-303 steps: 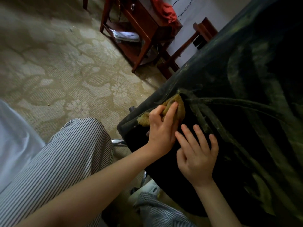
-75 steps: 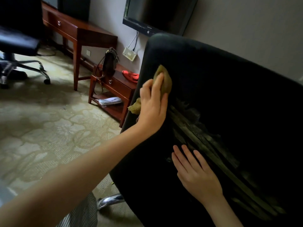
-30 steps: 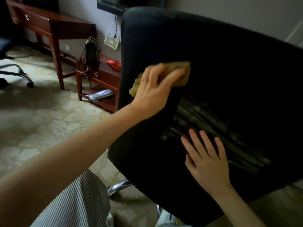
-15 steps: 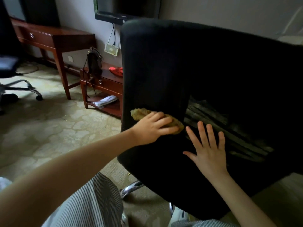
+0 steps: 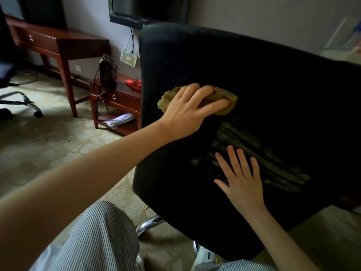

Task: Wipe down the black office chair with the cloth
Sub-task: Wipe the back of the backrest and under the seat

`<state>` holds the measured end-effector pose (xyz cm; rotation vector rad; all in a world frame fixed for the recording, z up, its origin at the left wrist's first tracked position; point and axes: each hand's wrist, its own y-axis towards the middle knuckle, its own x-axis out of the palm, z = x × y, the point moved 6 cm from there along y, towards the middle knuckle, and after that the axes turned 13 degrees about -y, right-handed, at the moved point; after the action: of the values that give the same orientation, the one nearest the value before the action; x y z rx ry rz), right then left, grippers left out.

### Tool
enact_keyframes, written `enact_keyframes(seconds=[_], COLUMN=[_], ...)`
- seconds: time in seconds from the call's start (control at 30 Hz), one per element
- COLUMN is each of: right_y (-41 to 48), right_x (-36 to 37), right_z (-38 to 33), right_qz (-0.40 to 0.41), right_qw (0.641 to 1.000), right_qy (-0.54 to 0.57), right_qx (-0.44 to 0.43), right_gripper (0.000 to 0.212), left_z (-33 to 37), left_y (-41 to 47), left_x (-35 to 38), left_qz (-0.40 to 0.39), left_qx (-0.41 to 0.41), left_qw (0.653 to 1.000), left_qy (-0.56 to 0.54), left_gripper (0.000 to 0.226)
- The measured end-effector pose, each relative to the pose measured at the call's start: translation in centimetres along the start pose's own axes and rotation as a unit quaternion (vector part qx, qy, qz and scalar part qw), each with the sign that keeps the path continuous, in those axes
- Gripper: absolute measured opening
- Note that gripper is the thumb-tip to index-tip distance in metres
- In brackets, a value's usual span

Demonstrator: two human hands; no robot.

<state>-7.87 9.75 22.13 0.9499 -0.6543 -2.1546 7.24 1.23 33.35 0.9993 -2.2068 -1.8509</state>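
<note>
The black office chair (image 5: 273, 79) fills the right half of the head view, its dark backrest facing me with a worn, streaked patch near the middle. My left hand (image 5: 187, 108) grips a bunched yellow-brown cloth (image 5: 226, 103) and presses it against the upper left part of the backrest. Its fingers curve over the wad, and the thumb is hidden. Lower down, my right hand (image 5: 241, 177) rests flat on the backrest beside the worn patch, fingers spread and holding nothing.
A chrome leg of the chair base (image 5: 150, 223) shows below the backrest, near my striped trouser leg. A low wooden side table (image 5: 117, 96) with a dark bag (image 5: 106, 73) stands left of the chair, a wooden desk (image 5: 58, 42) and another chair's base (image 5: 21, 100) farther left.
My left hand has carried the cloth back up the backrest from the lower spot of half a second ago. My right hand stays flat at about the same place.
</note>
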Motion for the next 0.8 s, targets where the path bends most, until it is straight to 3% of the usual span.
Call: enact_keyframes(seconds=[0.1,0.2,0.37,0.47,0.57,0.67,0.8], right_y=[0.1,0.2,-0.3,-1.5,-2.6,-3.1,-2.8], right_x=[0.0,0.0,-0.2,0.0,-0.1,-0.2,-0.7], right_z=[-0.1,-0.1,-0.1,-0.1,0.7,1.7,3.0], right_qz=[-0.001,-0.005,-0.002,-0.042,-0.071,-0.091,-0.082], right_qw=[1.0,1.0,0.999,0.996,0.993,0.991,0.992], right_qy=[0.004,0.02,0.026,0.021,0.014,0.003,0.007], right_qx=[0.001,0.01,-0.037,-0.081,-0.089,-0.093,-0.091], right_gripper=[0.101,0.1,0.066,0.077,0.082,0.084,0.077], left_z=[1.1,2.7,4.7,5.1,4.6,3.6,2.6], left_y=[-0.8,-3.7,-9.9,-11.3,-10.0,-6.6,-0.2], left_x=[0.5,2.3,5.3,5.7,5.3,4.0,1.4], left_qz=[0.027,-0.008,-0.109,-0.161,-0.185,-0.14,-0.005], left_qx=[0.005,0.015,0.014,0.039,0.114,0.123,0.03], left_qw=[0.999,0.999,0.993,0.985,0.976,0.983,0.999], left_qy=[-0.019,-0.028,-0.04,-0.039,-0.017,-0.009,-0.022], left_gripper=[0.033,0.041,0.042,0.044,0.046,0.048,0.03])
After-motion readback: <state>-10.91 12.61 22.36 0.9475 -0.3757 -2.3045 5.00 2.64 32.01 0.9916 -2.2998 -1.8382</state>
